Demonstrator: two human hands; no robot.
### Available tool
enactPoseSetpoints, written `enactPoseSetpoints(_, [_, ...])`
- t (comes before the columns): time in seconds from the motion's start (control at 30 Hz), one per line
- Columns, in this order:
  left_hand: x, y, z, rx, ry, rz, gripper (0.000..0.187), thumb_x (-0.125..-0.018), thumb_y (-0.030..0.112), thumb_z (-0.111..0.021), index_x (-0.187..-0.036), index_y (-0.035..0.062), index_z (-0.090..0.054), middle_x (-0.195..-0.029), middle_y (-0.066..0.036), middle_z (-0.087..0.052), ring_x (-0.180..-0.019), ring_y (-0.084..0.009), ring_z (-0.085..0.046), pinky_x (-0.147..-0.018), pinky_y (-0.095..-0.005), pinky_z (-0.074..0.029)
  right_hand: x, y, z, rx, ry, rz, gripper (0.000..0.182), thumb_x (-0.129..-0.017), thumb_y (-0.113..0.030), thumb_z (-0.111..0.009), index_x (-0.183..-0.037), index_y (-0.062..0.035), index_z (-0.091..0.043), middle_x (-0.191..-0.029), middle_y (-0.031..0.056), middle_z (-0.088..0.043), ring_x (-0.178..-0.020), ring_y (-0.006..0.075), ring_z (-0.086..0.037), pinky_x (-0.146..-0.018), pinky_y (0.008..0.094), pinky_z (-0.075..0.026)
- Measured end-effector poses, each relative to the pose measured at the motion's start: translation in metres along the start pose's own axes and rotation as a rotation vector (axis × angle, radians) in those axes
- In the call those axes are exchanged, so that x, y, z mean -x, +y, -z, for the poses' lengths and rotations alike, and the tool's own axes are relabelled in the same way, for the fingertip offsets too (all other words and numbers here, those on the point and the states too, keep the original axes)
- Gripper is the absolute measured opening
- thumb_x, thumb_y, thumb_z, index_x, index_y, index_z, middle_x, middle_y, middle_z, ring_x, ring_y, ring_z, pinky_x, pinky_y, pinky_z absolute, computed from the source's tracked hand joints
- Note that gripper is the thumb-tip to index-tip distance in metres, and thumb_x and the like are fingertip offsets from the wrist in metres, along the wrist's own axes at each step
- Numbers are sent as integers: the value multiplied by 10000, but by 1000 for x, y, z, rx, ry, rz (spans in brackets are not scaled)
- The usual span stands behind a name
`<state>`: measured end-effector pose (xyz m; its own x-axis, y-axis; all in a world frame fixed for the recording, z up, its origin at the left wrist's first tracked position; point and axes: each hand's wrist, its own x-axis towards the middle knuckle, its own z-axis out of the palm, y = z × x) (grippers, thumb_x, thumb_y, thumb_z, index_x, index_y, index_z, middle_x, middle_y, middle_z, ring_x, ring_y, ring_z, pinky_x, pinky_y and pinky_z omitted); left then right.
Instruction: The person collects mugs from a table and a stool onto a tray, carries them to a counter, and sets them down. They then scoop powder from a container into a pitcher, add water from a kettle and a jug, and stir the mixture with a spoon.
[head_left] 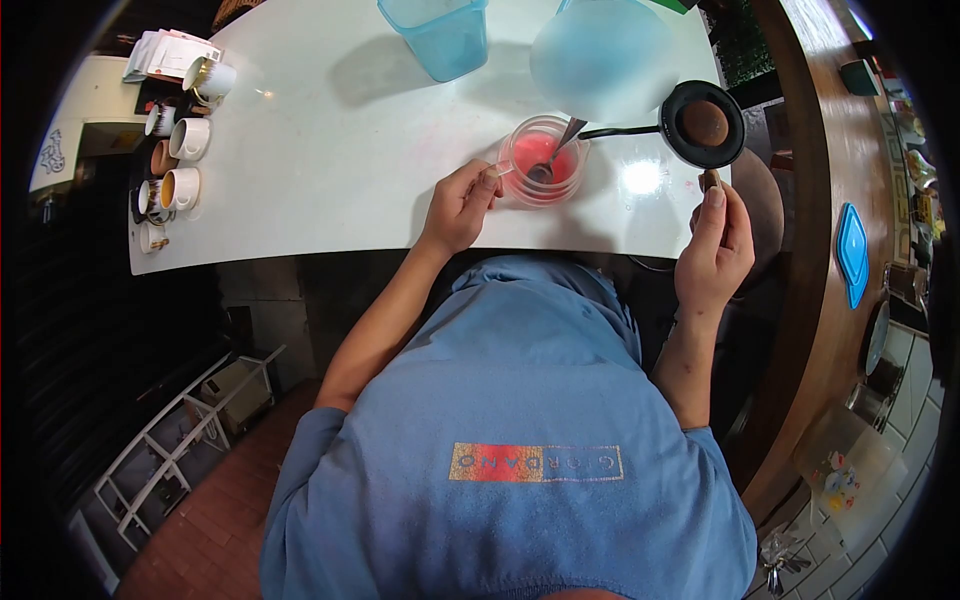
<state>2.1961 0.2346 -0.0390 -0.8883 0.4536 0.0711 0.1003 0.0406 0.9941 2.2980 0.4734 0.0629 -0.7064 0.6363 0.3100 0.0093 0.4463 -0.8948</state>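
Note:
My left hand pinches the handle of a clear plastic cup, which stands near the front edge of the white table. Pink-red contents show inside the cup, and a metal spoon leans in it with its handle up to the right. On the right, my right hand has its fingers closed at the lower end of a round black object with a brown centre. A black cable or rod runs from that object toward the cup. What exactly the fingertips grip there is partly hidden.
A light-blue plastic container stands at the back, beside a blurred blue-white round shape. Several cups line the table's left edge near papers. A blue lid lies on the wooden counter at right.

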Motion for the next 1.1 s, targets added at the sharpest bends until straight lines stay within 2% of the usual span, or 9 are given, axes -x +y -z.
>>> enactPoseSetpoints(0.23, [0, -1, 1, -11, -3, -2, 339, -975, 304, -471, -809, 17, -542, -690, -18, -534, -598, -81, -474, -550, -227, -392, 5, 2, 2, 21, -46, 13, 289, -949, -174, -527, -1073, 75, -606, -921, 104, -662, -812, 102, -594, -734, 212, -460])
enactPoseSetpoints(0.33, [1, -4, 1, -17, 0, 5, 346, -975, 306, -471, -797, 17, -539, -683, -17, -530, -598, -81, -474, -550, -227, -390, 6, 2, 4, -2, -51, -24, 288, -952, -170, -523, -1071, 78, -608, -879, 94, -653, -724, 67, -549, -659, 196, -434])
enactPoseSetpoints(0.4, [1, -4, 1, -13, -1, 4, 348, -975, 307, -470, -795, 17, -539, -681, -16, -529, -595, -80, -473, -550, -227, -389, 4, 3, 7, -192, -92, -182, 315, -964, -190, -503, -1072, 88, -603, -779, 57, -613, -621, 28, -440, -557, 186, -347])
enactPoseSetpoints(0.43, [0, -4, 1, -10, -1, 2, 350, -975, 308, -470, -794, 16, -539, -678, -16, -527, -593, -80, -471, -549, -227, -388, 3, 6, 9, -192, -91, -180, 315, -964, -190, -503, -1072, 88, -603, -779, 57, -613, -621, 28, -440, -557, 186, -347])
enactPoseSetpoints(0.5, [0, -1, 0, -10, 3, -6, 352, -976, 309, -469, -791, 17, -538, -672, -14, -523, -590, -80, -467, -547, -228, -386, 1, 13, 9, -309, -113, -263, 360, -976, -226, -479, -1085, 100, -587, -759, 35, -563, -573, 15, -334, -505, 197, -254])
enactPoseSetpoints(0.7, [1, 1, 2, -33, -3, -10, 352, -979, 301, -464, -782, 19, -536, -648, -10, -504, -581, -80, -457, -542, -232, -378, -5, 38, 4, -630, -29, -489, 370, -977, -263, -470, -1054, 80, -584, -876, 59, -561, -564, 21, -313, -491, 201, -240])
enactPoseSetpoints(0.87, [1, 0, 1, -26, 7, -19, 346, -982, 292, -459, -779, 21, -534, -648, -10, -504, -581, -80, -456, -542, -233, -378, -5, 47, -4, -553, 9, -497, 361, -975, -265, -472, -1039, 70, -588, -874, 49, -555, -562, 21, -313, -487, 202, -236])
enactPoseSetpoints(0.97, [0, 2, 1, -74, -16, -50, 400, -995, 353, -384, -870, 26, -578, -697, 1, -527, -585, -52, -454, -505, -196, -364, -3, 44, -6, -507, 22, -453, 358, -976, -259, -468, -1037, 73, -587, -837, 32, -539, -562, 19, -315, -487, 202, -234])
enactPoseSetpoints(1.1, [1, 3, 2, -36, -7, -7, 348, -981, 293, -460, -778, 20, -532, -650, -13, -509, -582, -79, -459, -540, -230, -379, 2, 45, 0, -400, -41, -306, 344, -980, -238, -466, -1028, 79, -591, -738, -5, -505, -569, 12, -320, -488, 201, -239])
